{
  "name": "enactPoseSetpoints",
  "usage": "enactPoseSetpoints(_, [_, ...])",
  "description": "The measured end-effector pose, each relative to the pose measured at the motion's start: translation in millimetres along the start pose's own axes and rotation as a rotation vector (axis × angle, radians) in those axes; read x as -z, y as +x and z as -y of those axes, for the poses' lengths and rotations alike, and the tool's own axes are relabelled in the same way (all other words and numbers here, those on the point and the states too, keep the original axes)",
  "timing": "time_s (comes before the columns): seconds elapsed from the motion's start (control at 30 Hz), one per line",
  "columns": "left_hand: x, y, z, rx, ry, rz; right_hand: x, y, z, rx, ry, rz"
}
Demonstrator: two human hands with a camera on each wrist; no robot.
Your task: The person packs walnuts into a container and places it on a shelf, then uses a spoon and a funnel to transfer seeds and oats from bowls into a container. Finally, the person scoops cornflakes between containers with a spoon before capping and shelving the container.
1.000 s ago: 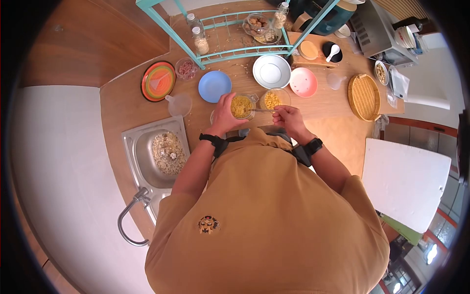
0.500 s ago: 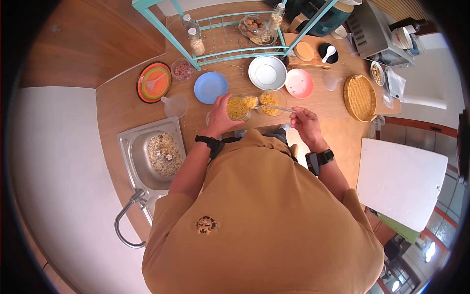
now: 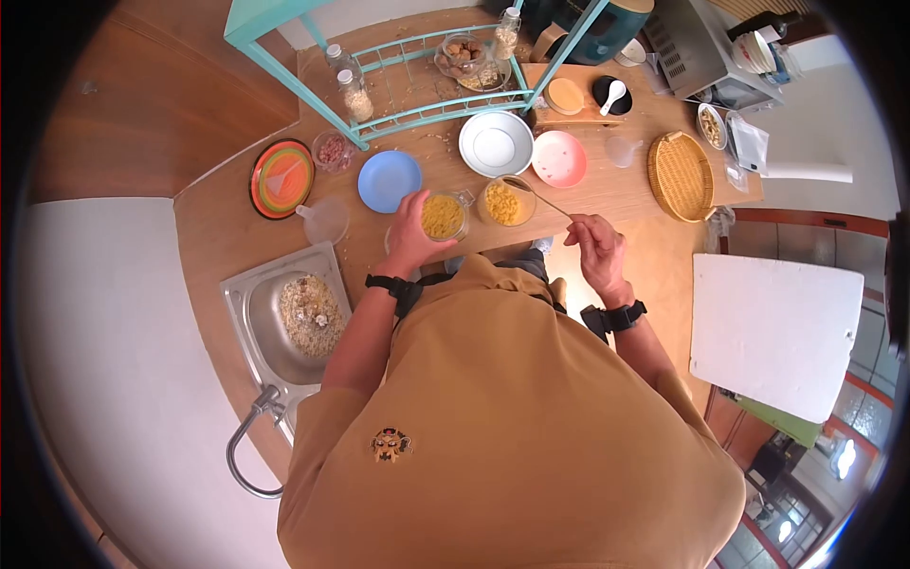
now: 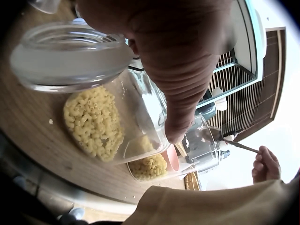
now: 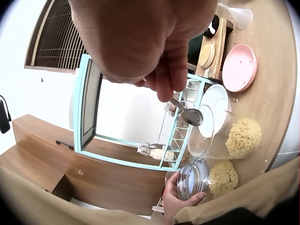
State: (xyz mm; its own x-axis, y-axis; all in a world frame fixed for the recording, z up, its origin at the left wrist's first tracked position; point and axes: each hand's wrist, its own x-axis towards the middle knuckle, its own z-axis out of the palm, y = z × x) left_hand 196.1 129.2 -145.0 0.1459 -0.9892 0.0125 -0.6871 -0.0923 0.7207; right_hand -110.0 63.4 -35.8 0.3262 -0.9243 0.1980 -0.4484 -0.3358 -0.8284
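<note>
My left hand (image 3: 411, 237) grips a glass jar (image 3: 444, 217) of yellow macaroni at its rim; its clip lid (image 4: 70, 58) hangs open beside it in the left wrist view. Right of the jar stands a clear cup (image 3: 508, 202) with more macaroni in its bottom. Between the fingers of my right hand (image 3: 599, 254) is the handle of a metal spoon (image 5: 192, 116). The spoon's bowl is over the cup's mouth and looks empty in the right wrist view. In that view, macaroni (image 5: 223, 177) fills the lower part of the jar.
Behind the jar and cup stand a blue plate (image 3: 390, 181), a white bowl (image 3: 496, 144) and a pink bowl (image 3: 559, 159), with a teal rack (image 3: 445, 112) beyond. A sink (image 3: 284, 322) is at the left, a woven basket (image 3: 681, 177) at the right.
The spoon carried macaroni between jar and cup half a second ago; now it is empty over the cup. My right hand has moved right from beside the jar. My left hand keeps its hold on the jar.
</note>
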Motion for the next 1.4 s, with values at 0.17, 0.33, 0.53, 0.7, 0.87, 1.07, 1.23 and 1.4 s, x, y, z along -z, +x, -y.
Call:
enactPoseSetpoints(0.17, [-0.1,0.1,-3.9,-0.005,0.009,-0.008,-30.9,14.9,20.1,0.107,0.164,0.125])
enactPoseSetpoints(0.33, [-0.1,-0.2,-5.3,0.007,0.031,-0.012,-100.1,35.6,-1.8,0.400,-0.045,0.391])
enactPoseSetpoints(0.53, [0.0,-0.2,-3.3,-0.020,0.019,-0.017,-131.2,46.1,-0.4,0.439,-0.255,0.574])
enactPoseSetpoints(0.7, [-0.1,-0.9,-1.3,-0.016,0.005,-0.027,-137.6,45.3,-2.1,0.357,-0.318,0.536])
enactPoseSetpoints(0.87, [-1.7,-1.7,1.0,-0.012,0.001,-0.046,-151.3,34.7,-17.1,0.291,-0.250,0.453])
enactPoseSetpoints(1.07, [-3.5,-1.5,4.0,-0.031,0.019,-0.051,-154.4,26.9,-22.6,-0.629,0.404,0.496])
enactPoseSetpoints(1.23, [-3.3,-2.2,3.0,-0.032,0.005,-0.053,-139.3,25.0,-24.9,-0.679,0.502,0.484])
enactPoseSetpoints(1.4, [-3.0,-2.5,4.7,-0.009,-0.003,-0.060,-117.3,21.4,-27.7,-0.783,0.583,0.487])
